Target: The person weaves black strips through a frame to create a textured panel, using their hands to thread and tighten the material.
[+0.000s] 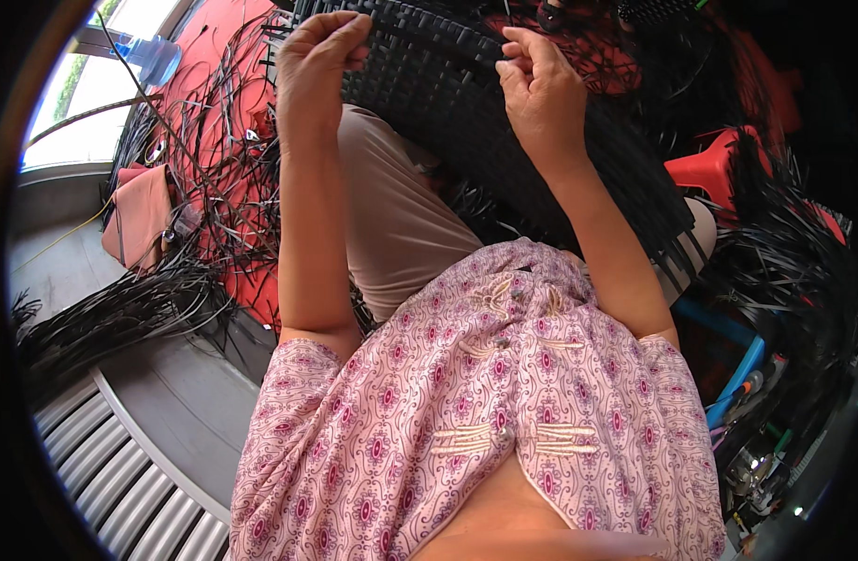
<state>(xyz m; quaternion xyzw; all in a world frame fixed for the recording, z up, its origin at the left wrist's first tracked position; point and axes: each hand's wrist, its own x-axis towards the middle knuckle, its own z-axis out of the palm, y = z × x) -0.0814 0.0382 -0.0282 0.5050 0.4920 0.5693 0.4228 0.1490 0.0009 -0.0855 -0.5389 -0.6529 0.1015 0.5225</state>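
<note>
A curved panel of black woven strips leans across my lap, with loose strip ends hanging at its lower right. At its upper left edge my left hand is raised, its fingers closed in a pinch. My right hand is at the panel's right upper side, thumb and forefinger drawn together. Whatever either hand pinches is too thin or hidden to make out. A black band runs along the panel between the two hands; I cannot tell whether they hold it.
Loose black strips lie bundled at left and tangled over the red floor covering. A red plastic stool stands at right, near more strips and a blue frame. A clear blue bottle and a slatted grey surface are at left.
</note>
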